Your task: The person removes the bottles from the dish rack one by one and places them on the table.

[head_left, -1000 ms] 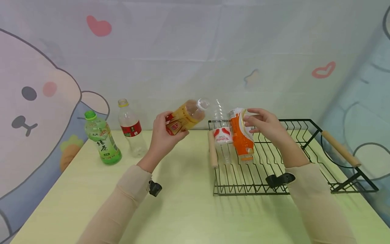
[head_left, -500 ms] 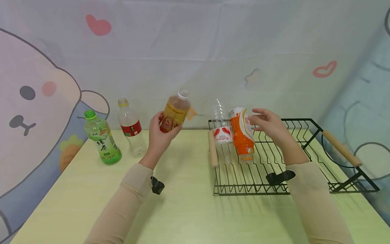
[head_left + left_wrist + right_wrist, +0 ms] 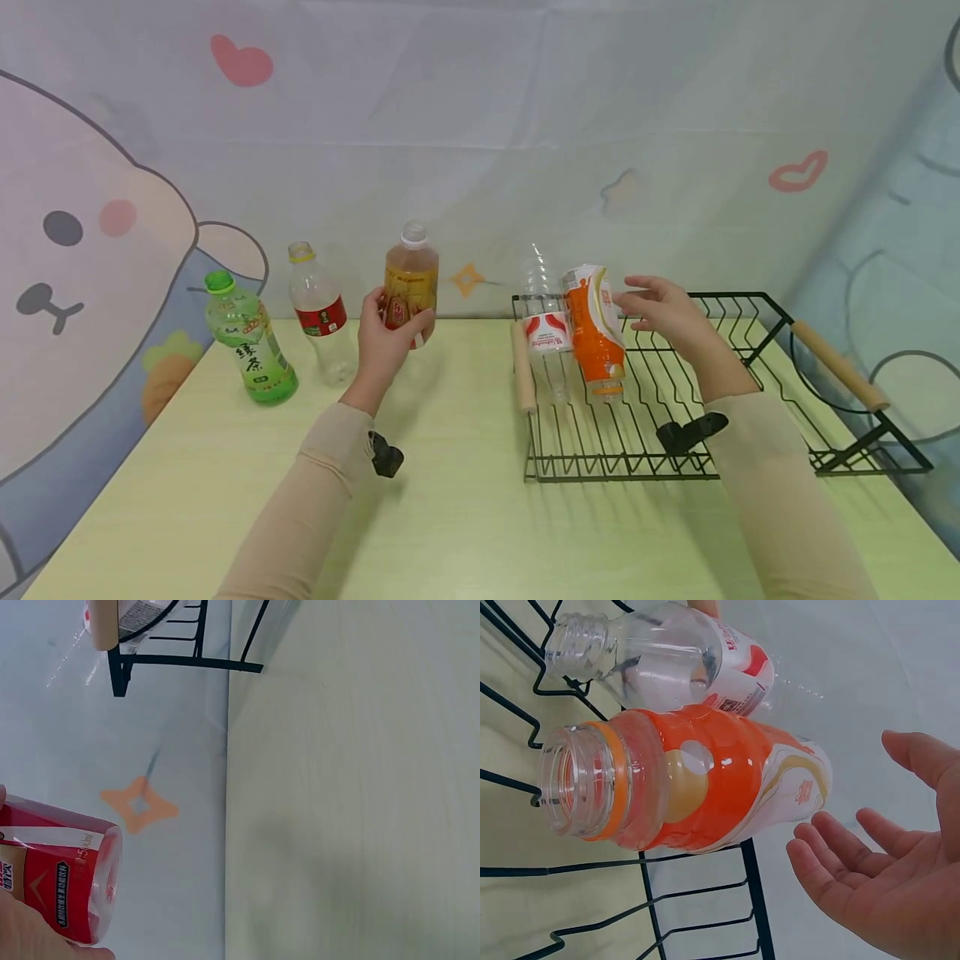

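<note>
My left hand [image 3: 388,346] grips a plastic bottle with a yellow-and-red label [image 3: 412,283], upright and raised, its neck open at the top. In the left wrist view the red bottom end of this bottle [image 3: 67,877] shows at the left edge. My right hand [image 3: 663,312] is relaxed, fingers apart and holding nothing, just right of an orange-and-white bottle [image 3: 597,333]. That bottle stands neck-down in the black wire rack [image 3: 660,478]. Beside it a clear bottle with a red-and-white label [image 3: 547,333] is also neck-down, as the right wrist view shows.
On the left of the table [image 3: 450,533] stand a green tea bottle [image 3: 255,346] with a green cap and a clear bottle with a red label [image 3: 322,317]. Wooden handles [image 3: 840,365] flank the rack. A printed cloth [image 3: 450,100] hangs behind.
My left hand has moved slightly left and turned the yellow-labelled bottle from tilted right to upright. My right hand has drawn a little away to the right from the orange bottle.
</note>
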`<state>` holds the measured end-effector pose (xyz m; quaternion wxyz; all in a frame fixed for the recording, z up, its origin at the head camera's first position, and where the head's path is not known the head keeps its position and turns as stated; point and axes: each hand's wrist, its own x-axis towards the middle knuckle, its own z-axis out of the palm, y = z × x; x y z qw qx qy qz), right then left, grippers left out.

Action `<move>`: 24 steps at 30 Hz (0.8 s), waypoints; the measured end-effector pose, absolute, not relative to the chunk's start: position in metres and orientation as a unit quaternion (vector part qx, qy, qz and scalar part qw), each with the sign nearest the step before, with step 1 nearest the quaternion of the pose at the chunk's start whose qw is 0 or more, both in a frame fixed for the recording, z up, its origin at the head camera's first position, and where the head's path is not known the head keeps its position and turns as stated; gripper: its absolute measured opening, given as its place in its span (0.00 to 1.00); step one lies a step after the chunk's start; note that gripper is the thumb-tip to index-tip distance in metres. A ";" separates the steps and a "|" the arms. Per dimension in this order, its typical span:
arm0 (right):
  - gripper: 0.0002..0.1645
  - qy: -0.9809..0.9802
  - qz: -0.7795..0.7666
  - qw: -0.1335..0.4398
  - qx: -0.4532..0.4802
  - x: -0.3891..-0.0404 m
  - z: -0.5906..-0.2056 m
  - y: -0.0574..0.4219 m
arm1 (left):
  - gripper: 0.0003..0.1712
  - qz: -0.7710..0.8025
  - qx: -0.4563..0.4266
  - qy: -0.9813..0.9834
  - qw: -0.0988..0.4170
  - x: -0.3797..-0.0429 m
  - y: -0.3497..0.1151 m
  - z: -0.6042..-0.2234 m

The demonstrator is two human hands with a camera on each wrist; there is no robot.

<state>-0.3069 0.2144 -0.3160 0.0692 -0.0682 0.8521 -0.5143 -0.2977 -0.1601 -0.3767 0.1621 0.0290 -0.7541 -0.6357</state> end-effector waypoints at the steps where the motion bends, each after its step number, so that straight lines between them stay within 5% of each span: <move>1: 0.45 0.852 -0.515 0.073 -0.066 -0.308 -0.317 0.215 | 0.45 -0.635 0.035 -0.756 0.157 -0.298 -0.161 -0.377; 24: 0.50 0.840 -0.518 0.153 -0.040 -0.317 -0.332 0.219 | 0.48 -0.622 0.115 -0.768 0.103 -0.310 -0.169 -0.409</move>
